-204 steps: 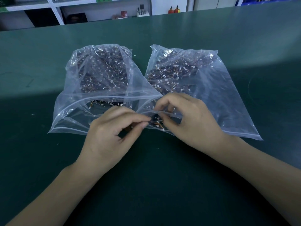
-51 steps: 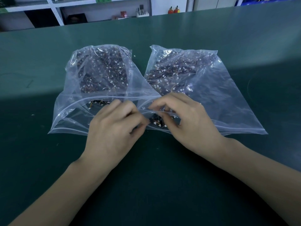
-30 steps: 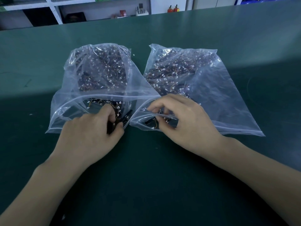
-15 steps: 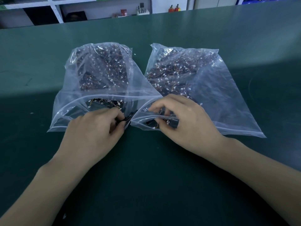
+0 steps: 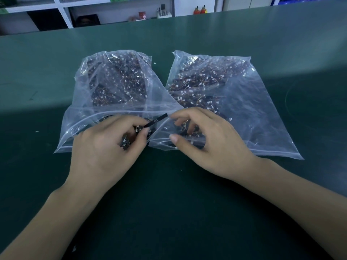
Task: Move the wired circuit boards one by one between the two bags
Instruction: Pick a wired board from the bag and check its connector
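Note:
Two clear zip bags lie side by side, both filled with dark wired circuit boards with white connectors. My left hand (image 5: pixel 110 147) pinches one circuit board (image 5: pixel 155 122) at the mouth of the left bag (image 5: pixel 112 81); its black end sticks out toward the right bag (image 5: pixel 234 102). My right hand (image 5: pixel 204 141) is at the right bag's mouth. Its curled fingers hook under the upper lip and show through the plastic, while the thumb lies on the lower lip. I cannot tell whether those fingers touch a board inside.
Both bags rest on a dark green table mat (image 5: pixel 169 212) with bare surface in front and to both sides. White shelving (image 5: pixel 62 14) with small items stands beyond the table's far edge.
My left hand took a board from between the bags and carried it left to the left bag's mouth. Over the last half second it tilted the board's end up. My right hand stayed put.

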